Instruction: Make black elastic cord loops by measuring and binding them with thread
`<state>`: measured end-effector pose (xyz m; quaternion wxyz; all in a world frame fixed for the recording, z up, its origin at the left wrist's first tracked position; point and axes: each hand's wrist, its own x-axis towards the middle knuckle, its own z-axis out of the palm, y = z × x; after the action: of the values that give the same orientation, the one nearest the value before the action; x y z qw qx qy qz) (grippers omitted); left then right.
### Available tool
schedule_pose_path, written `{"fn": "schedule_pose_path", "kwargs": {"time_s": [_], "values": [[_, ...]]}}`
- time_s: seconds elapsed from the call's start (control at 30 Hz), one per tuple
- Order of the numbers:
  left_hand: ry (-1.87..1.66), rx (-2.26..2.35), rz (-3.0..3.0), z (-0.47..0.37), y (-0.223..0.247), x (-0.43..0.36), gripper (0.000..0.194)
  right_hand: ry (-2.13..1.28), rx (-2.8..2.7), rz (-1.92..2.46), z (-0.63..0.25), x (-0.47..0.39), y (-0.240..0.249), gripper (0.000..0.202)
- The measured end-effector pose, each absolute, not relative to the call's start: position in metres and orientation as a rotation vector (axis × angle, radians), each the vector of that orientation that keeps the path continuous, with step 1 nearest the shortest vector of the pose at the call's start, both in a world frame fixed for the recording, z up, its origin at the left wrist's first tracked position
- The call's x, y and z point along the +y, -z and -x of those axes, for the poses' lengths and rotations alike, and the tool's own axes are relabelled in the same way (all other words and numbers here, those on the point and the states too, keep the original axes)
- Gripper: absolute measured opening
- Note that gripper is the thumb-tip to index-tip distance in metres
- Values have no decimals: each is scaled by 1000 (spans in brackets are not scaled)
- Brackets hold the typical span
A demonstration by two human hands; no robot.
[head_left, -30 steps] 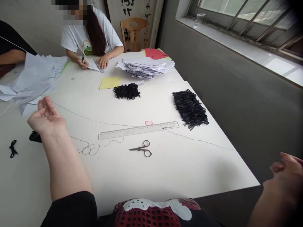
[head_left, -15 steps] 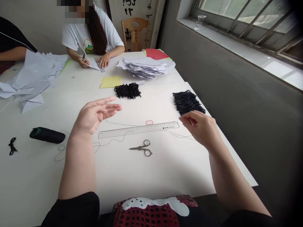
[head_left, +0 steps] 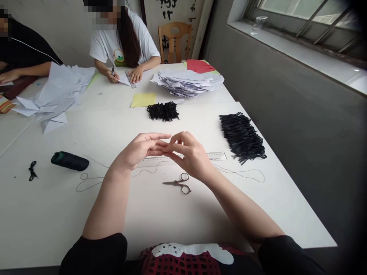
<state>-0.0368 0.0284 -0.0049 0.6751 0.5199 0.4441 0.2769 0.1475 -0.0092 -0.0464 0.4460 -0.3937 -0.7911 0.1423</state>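
Over the middle of the table my left hand (head_left: 139,149) is held up with its fingers stretched out to the right. My right hand (head_left: 190,152) meets those fingertips, its thumb and fingers pinched together. Whatever lies in the pinch is too small to make out. Below the hands lies a clear ruler (head_left: 217,156), partly covered by them. Loose dark thread (head_left: 91,178) runs along the table from a black spool (head_left: 70,160) at the left, with another loop at the right. Nearer me is a pair of small metal scissors (head_left: 178,183), blades pointing left.
A bundle of black cords (head_left: 242,135) lies at the right, a smaller bundle (head_left: 163,111) farther back. One knotted black cord (head_left: 32,170) is at far left. Paper stacks (head_left: 186,83) and a yellow sheet (head_left: 143,100) lie beyond. A co-worker (head_left: 126,42) writes opposite; another sits left.
My right hand has moved left from beside the large cord bundle to my left fingertips, uncovering that bundle. The left hand's fingers stay outstretched. The whole view has shifted slightly.
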Motion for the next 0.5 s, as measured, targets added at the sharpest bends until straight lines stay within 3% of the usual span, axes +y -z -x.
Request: {"fn": "schedule_pose_path", "kwargs": {"time_s": [0.3,0.5], "values": [[-563,1075,-1495,33,3,21,17,-912,-1522,1052,-154,-6,42,17],[-828,1254,-1463,36,0,24,22,-808,-1657,1232,-170,4,64,12]]}}
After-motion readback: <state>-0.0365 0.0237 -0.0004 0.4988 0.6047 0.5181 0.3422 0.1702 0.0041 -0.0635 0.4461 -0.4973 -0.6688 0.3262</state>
